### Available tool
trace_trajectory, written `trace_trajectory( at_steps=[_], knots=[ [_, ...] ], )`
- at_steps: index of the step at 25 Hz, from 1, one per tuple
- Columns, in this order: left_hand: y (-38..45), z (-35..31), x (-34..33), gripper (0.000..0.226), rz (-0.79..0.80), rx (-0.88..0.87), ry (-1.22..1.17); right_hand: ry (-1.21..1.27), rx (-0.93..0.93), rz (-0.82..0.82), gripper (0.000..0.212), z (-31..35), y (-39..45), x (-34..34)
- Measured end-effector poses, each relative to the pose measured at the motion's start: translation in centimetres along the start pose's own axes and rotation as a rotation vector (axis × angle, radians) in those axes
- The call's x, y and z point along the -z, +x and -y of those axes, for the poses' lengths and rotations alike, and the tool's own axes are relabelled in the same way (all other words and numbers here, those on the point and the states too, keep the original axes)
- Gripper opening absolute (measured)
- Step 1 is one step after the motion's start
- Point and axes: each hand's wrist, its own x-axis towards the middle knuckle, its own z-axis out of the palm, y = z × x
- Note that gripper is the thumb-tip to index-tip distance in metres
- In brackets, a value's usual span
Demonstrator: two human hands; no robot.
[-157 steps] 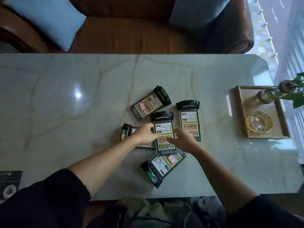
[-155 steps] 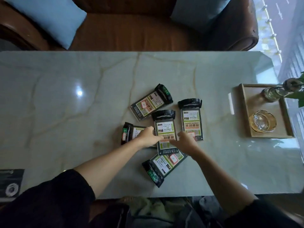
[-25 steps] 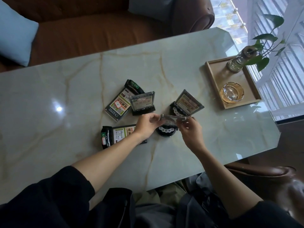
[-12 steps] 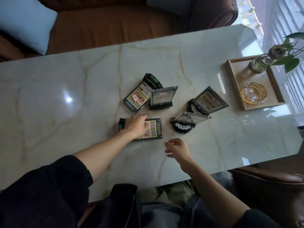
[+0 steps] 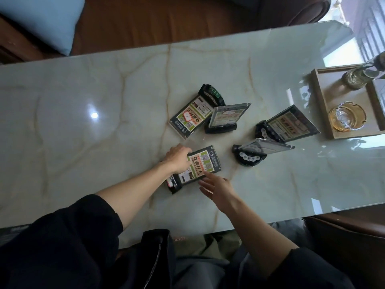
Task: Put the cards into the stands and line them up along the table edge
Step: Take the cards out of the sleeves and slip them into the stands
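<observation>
Several acrylic cards with green printed inserts and black stands sit mid-table. My left hand (image 5: pixel 178 158) grips the left side of a card (image 5: pixel 203 163) lying flat, its black stand (image 5: pixel 173 183) at the near end. My right hand (image 5: pixel 216 187) hovers with fingers spread just at that card's near right corner. Three cards stand upright in their stands: one in the middle (image 5: pixel 226 116), one at the right (image 5: pixel 291 124), and one seen edge-on (image 5: pixel 262 146) in a round stand (image 5: pixel 249 158). Another card (image 5: pixel 191 117) lies flat at the back.
A wooden tray (image 5: pixel 320 105) at the right holds an amber glass ashtray (image 5: pixel 346 118) and a glass bottle vase (image 5: pixel 362 75). A brown leather sofa (image 5: pixel 166 21) with a blue cushion (image 5: pixel 41 19) lies beyond the table's far edge. The near table edge (image 5: pixel 270 217) runs by my lap.
My right hand let go of the edge-on card, which now stands in its round stand. My left hand took the flat card and swung it toward me; my right hand has come up to it.
</observation>
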Motion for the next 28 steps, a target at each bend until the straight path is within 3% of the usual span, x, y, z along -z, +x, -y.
trace_trajectory(
  at_steps=[3, 6, 10, 15, 20, 25, 28],
  knots=[
    [-1.1, 0.8, 0.8, 0.019, -0.015, -0.016, -0.201, 0.016, 0.072, -0.011, 0.021, 1.0, -0.7, -0.2],
    [-1.9, 1.1, 2.6, 0.016, -0.044, -0.054, -0.324, -0.198, 0.264, -0.066, 0.012, 4.1, -1.8, -1.1],
    [-1.8, 1.2, 4.1, 0.01, -0.214, -0.069, -0.431, -0.528, 0.549, -0.056, 0.008, 8.6, -3.5, -2.7],
    [-2.4, 0.1, 3.9, 0.015, -0.396, -0.086, -0.534, -0.712, 0.691, -0.11, 0.004, 10.6, -4.2, -3.1],
    [-3.4, 0.7, 2.9, 0.014, -0.403, -0.072, -0.598, -0.847, 0.745, -0.12, 0.013, 9.6, -3.9, -2.9],
    [-4.2, 1.7, 3.0, 0.017, -0.311, -0.094, -0.713, -1.104, 0.78, -0.206, 0.017, 9.2, -4.7, -2.6],
    [-3.6, 2.5, 4.5, 0.016, -0.266, -0.065, -0.694, -1.221, 0.926, -0.249, 0.028, 10.9, -7.1, -3.1]
  ],
)
